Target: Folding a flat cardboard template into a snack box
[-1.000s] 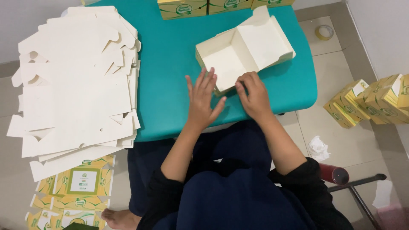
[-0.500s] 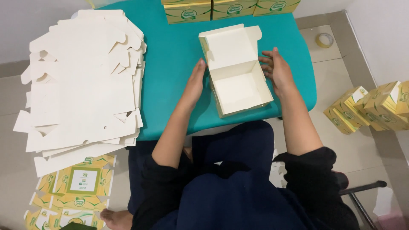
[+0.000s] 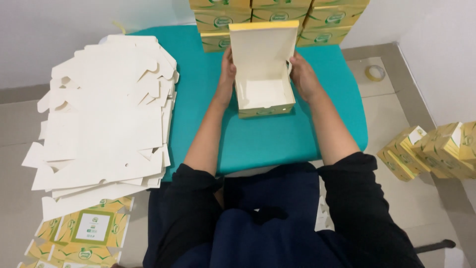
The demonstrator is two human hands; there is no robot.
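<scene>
Left hand (image 3: 227,74) and right hand (image 3: 302,75) pressed flat against opposite sides of open carton (image 3: 261,79); flat blanks (image 3: 106,119) stacked beyond left hand on teal worktop (image 3: 277,139).

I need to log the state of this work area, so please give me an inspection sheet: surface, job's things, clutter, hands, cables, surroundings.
Surface: teal table, partly covered on its left side.
Job's things: open cardboard box, white inside, yellow outside, lid standing upright; it rests on the table.
Clutter: stack of flat white box blanks on the table's left edge, overhanging it; printed yellow blanks on the floor below.
Hands: left hand on the box's left wall, right hand on its right wall.
Cables: nothing seen.
Surroundings: finished yellow boxes stacked at the table's far edge; more yellow boxes on the floor to the right; tape roll on the floor.
</scene>
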